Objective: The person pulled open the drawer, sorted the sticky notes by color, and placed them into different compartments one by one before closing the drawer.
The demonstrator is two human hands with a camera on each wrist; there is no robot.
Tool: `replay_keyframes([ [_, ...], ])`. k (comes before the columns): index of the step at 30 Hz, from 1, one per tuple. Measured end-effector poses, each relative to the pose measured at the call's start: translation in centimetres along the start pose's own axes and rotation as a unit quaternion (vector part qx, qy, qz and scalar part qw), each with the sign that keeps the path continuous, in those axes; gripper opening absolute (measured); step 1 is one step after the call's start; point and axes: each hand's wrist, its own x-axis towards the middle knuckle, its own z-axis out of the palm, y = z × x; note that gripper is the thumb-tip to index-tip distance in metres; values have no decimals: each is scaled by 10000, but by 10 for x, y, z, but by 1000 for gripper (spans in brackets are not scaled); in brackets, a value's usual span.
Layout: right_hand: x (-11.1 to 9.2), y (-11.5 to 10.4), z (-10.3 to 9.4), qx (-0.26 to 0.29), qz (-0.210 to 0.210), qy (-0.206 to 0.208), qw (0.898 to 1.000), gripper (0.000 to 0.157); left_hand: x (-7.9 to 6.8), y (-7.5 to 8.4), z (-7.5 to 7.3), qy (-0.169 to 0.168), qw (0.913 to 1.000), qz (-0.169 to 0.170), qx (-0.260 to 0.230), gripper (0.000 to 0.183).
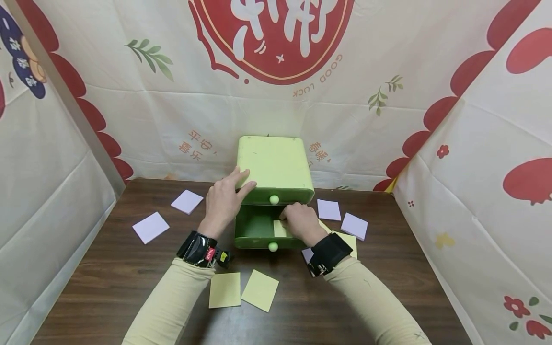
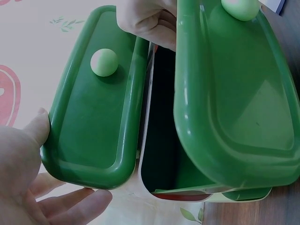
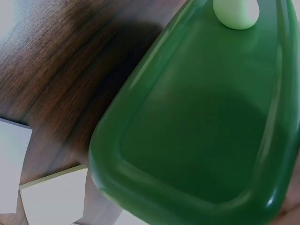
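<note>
A small green two-drawer box (image 1: pixel 276 160) stands against the back cloth with its lower drawer (image 1: pixel 254 235) pulled out. The upper drawer front (image 2: pixel 101 117) sits in place above it. My left hand (image 1: pixel 224 199) rests on the box's top left corner, thumb and fingers spread loosely along the edge. Reaching down into the lower drawer, my right hand (image 1: pixel 299 220) has curled fingers at a yellow sticky note pad (image 1: pixel 279 229). The drawer's front panel (image 3: pixel 201 126) hides those fingertips in the wrist views.
Two purple note pads (image 1: pixel 151 227) lie left of the box and two more (image 1: pixel 329 210) to its right. Two yellow pads (image 1: pixel 260 290) lie in front. Further yellow pads (image 1: pixel 348 242) and a purple one (image 1: pixel 307 254) are partly covered by the right wrist.
</note>
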Motion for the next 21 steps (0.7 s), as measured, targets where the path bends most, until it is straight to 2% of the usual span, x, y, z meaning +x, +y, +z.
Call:
replay_keyframes([
  [6, -4, 1, -2, 240, 85, -2, 9997, 15, 0, 1, 0, 19, 10000, 29, -17, 48],
  [10, -7, 3, -7, 377, -3, 85, 9993, 14, -1, 1, -1, -15, 10000, -5, -11, 49],
  [16, -18, 2, -19, 447, -123, 243, 9986, 9, -1, 1, 0, -66, 10000, -52, 19, 50],
  [21, -28, 0, -31, 473, -182, 397, 9979, 11, 0, -1, 0, -39, 10000, -6, 34, 50],
])
